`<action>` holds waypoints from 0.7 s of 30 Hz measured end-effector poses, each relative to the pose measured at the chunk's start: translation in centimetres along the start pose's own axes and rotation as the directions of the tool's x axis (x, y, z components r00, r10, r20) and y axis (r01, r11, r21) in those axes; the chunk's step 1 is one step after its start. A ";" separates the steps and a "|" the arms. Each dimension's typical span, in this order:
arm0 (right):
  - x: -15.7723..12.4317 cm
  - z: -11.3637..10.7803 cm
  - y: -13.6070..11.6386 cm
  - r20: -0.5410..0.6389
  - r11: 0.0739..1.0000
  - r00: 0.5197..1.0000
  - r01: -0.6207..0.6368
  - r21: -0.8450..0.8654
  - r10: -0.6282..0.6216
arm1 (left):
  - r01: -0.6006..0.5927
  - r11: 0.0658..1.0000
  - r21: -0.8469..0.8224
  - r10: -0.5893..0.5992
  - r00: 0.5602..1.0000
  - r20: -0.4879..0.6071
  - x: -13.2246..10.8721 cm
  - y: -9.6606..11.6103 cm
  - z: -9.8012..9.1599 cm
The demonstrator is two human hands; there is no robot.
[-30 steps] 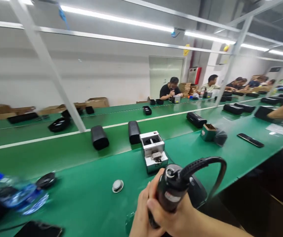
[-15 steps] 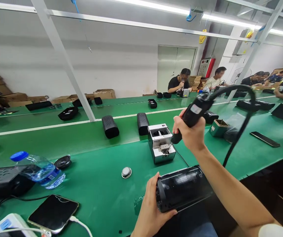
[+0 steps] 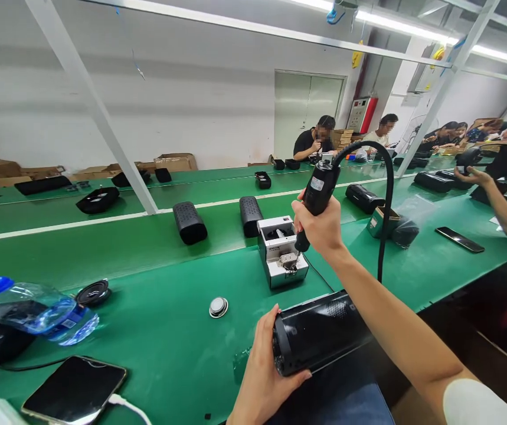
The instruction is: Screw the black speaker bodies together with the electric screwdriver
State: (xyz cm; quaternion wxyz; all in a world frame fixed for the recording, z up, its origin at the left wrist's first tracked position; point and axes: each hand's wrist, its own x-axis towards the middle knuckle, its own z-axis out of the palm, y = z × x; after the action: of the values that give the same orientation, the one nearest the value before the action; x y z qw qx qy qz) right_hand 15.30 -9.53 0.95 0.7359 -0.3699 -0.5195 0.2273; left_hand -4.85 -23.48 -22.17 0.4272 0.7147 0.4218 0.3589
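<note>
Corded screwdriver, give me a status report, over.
Right hand gripping corded screwdriver, pointed down at silver feeder box. Left hand holding black perforated casing. Bottle, plugged-in phone off left.

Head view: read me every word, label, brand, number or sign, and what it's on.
Nothing is readable.
Screwdriver label: print too small.
Silver machine: front print too small.
Bottle label: too blurred.
Wall cabinet: marks too small.

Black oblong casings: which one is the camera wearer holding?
The glossy black casing with the perforated patch, gripped at one end by the left hand; unlike it, the dimpled black casings rest on the dark-green strip.
</note>
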 end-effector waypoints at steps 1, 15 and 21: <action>-0.1 -0.1 -0.2 0.006 1.000 1.000 -0.002 0.005 0.002 | -0.010 1.000 0.004 0.010 1.000 0.001 0.0 0.0 0.0; -10.0 -7.1 -14.4 0.199 0.975 0.978 -0.099 0.197 0.060 | -0.146 0.985 0.096 0.150 0.988 -0.027 0.0 0.0 -0.2; -12.5 -7.9 -13.5 0.297 0.987 0.954 -0.089 0.135 0.045 | -0.124 0.989 0.082 0.127 0.992 -0.027 0.0 -0.2 -0.2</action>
State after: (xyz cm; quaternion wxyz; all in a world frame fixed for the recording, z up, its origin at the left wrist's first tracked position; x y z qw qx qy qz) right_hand 17.59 -29.36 2.57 0.6681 -0.2944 -0.5916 0.3420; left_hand -5.05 -23.33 -22.28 0.3677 0.7506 0.3969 0.3793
